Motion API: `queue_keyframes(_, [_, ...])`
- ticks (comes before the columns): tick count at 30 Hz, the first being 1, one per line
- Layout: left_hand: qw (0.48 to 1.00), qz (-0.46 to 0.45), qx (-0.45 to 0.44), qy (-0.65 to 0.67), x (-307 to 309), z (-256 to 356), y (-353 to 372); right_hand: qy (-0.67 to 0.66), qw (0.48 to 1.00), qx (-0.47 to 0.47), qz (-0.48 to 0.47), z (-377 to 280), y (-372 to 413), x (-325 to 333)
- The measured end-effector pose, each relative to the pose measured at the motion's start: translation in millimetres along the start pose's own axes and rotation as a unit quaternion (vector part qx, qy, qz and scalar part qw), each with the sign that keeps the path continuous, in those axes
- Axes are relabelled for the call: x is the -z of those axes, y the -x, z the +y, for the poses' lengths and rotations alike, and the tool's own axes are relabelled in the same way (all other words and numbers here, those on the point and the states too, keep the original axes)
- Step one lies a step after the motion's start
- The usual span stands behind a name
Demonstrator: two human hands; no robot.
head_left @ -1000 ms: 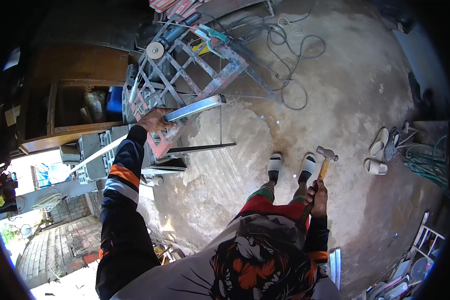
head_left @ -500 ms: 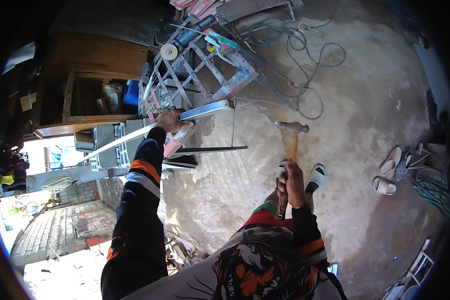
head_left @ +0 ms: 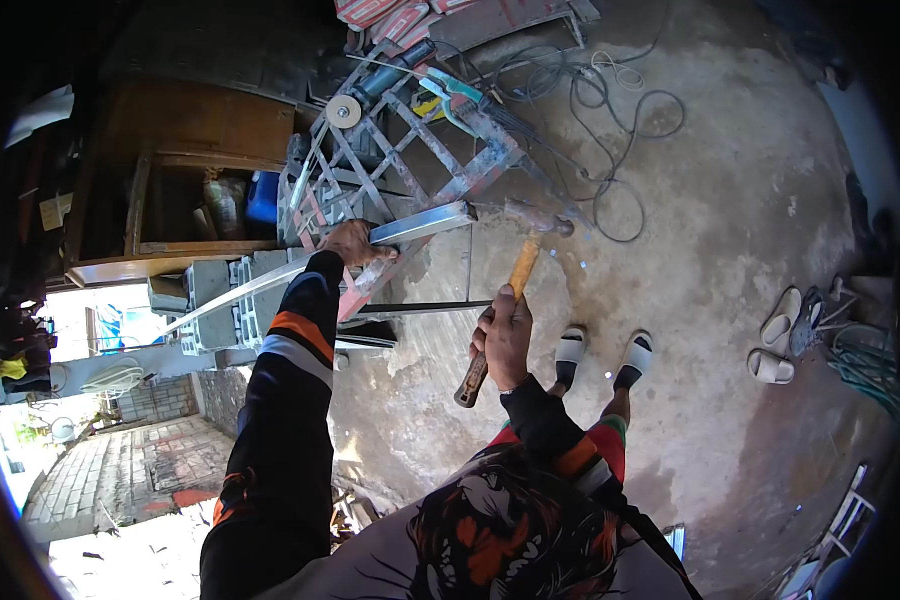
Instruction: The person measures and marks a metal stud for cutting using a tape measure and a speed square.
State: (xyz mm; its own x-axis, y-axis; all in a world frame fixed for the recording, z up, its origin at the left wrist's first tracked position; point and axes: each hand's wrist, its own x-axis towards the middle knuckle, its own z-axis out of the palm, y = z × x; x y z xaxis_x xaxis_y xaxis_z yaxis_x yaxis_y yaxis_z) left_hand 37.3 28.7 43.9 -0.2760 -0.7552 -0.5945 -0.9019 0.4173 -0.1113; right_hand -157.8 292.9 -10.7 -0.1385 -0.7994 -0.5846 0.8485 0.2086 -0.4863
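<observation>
Hammer (head_left: 523,266) and metal bar (head_left: 422,223) gripped.
The right hand (head_left: 503,337) has fingers closed round the handle; at its ten o'clock, the left hand's (head_left: 349,243) curl over the bar.

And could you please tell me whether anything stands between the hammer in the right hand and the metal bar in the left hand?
Nothing visible does: between the hammer head and the free end of the metal bar, only concrete floor shows, though one view cannot settle their depth.

Bar (head_left: 425,222) across lattice frame (head_left: 484,170), grinder (head_left: 395,75) on frame beyond bar, hammer (head_left: 523,268) right of bar, slippers (head_left: 781,317) farther right
</observation>
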Motion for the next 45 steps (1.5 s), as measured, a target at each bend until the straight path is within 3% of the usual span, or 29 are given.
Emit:
queue_keyframes(2, [1.000, -0.004, -0.012, 0.012, 4, 1, 2, 0.074, 0.997, -0.024, -0.019, -3, -2, 0])
queue_keyframes(5, [1.000, -0.008, -0.014, 0.007, 15, 10, 6, 0.010, 1.000, 0.018, 0.017, -8, 0, 5])
queue_keyframes(9, [1.000, 0.003, -0.014, -0.004, 6, -3, -1, 0.066, 0.997, 0.040, 0.025, 6, -1, 1])
queue_keyframes(11, [1.000, 0.005, -0.021, 0.015, 9, -6, -10, 0.126, 0.991, 0.023, -0.021, -9, -7, 13])
queue_keyframes(13, [0.997, 0.001, -0.064, 0.043, 8, -12, -10, 0.102, 0.994, 0.037, 0.005, -11, -5, 6])
queue_keyframes(15, [0.991, -0.076, -0.079, 0.076, 21, -8, -15, 0.035, 0.995, 0.069, 0.056, -9, -5, -1])
queue_keyframes(17, [0.988, -0.099, -0.080, 0.091, 25, -6, -20, 0.079, 0.994, 0.051, 0.057, -15, -9, 4])
queue_keyframes(19, [0.983, -0.093, -0.109, 0.111, 16, -14, -26, 0.142, 0.990, 0.007, 0.001, -19, -15, 11])
queue_keyframes(21, [0.986, -0.080, -0.117, 0.083, 21, -12, -24, 0.136, 0.990, 0.033, 0.020, -20, -16, 4])
queue_keyframes(23, [0.981, -0.103, -0.121, 0.107, 21, -15, -26, -0.007, 0.995, 0.079, 0.063, -16, -16, -8])
queue_keyframes(25, [0.983, -0.129, -0.087, 0.097, 38, -1, -14, 0.032, 0.994, 0.081, 0.064, -17, -23, -11])
queue_keyframes(27, [0.982, -0.135, -0.088, 0.100, 47, 5, -7, 0.163, 0.986, 0.040, -0.007, -28, -26, -3])
queue_keyframes(29, [0.977, -0.147, -0.102, 0.118, 47, 3, -8, 0.162, 0.985, 0.050, 0.014, -31, -24, -6])
queue_keyframes(31, [0.969, -0.159, -0.117, 0.148, 40, -5, -19, 0.076, 0.992, 0.076, 0.067, -28, -21, -20])
queue_keyframes(33, [0.973, -0.179, -0.100, 0.105, 43, -2, -22, 0.137, 0.987, 0.081, 0.034, -29, -24, -11])
queue_keyframes(35, [0.980, -0.132, -0.099, 0.108, 43, -7, -25, 0.240, 0.970, 0.044, 0.002, -45, -26, 0])
queue_keyframes(37, [0.953, -0.204, -0.122, 0.187, 34, -15, -37, 0.234, 0.970, 0.053, 0.040, -41, -26, -7])
queue_keyframes(38, [0.977, -0.137, -0.102, 0.125, 36, -13, -31, 0.203, 0.976, 0.068, 0.048, -39, -28, -14])
queue_keyframes(39, [0.964, -0.179, -0.116, 0.159, 27, -22, -45, 0.169, 0.981, 0.081, 0.057, -36, -28, -18])
queue_keyframes(40, [0.961, -0.181, -0.127, 0.168, 25, -25, -47, 0.283, 0.956, 0.071, 0.027, -40, -31, -19])
queue_keyframes(45, [0.962, -0.185, -0.135, 0.151, 30, -23, -47, 0.270, 0.961, 0.064, 0.015, -66, -23, -6])
